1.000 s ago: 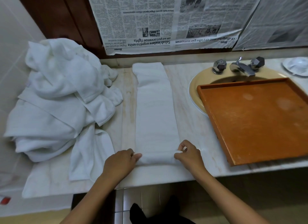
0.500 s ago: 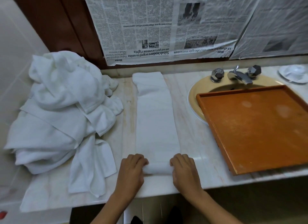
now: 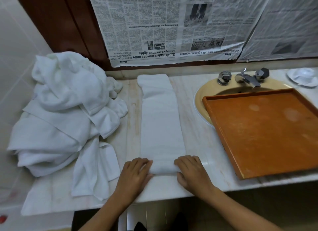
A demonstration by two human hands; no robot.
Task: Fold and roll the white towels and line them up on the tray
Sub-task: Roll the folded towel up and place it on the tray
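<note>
Nearest, left of the tray's [image 3: 261, 132] near corner: left hand [image 3: 136, 172] and right hand [image 3: 191, 170], set apart, one at each end of a short roll [image 3: 162, 168]. Fingers curled over its top, thumbs tucked in behind, so both clamped on the cloth. Only a first turn or two wound up, by the look of it.

Beyond the hands, also left of the tray and roughly parallel to its left rim: the rest of the folded towel [image 3: 161, 124], a long narrow strip lying flat on the marble table [image 3: 194, 144] and reaching back almost to the wall. Folding seemingly done for this one; rolling barely begun, with most of the strip left to take up.

Much further left of the tray: a loose heap of white towels [image 3: 58, 113], unfolded, one tail trailing toward the table's front edge. Number impossible to tell from the tangle. All of it yet to fold, roll and place.

On the tray itself: bare orange wood with a few pale marks, no roll lined up so far. Laid partly across the yellow basin [image 3: 203, 96], near edge resting on the table.

Behind the tray: a chrome tap [image 3: 247, 78] between two faceted knobs. Off the tray's far right corner: a small white dish [image 3: 304, 76]. Higher, on the wall behind the tray: taped newspaper sheets [image 3: 154, 29], hung upside down.
</note>
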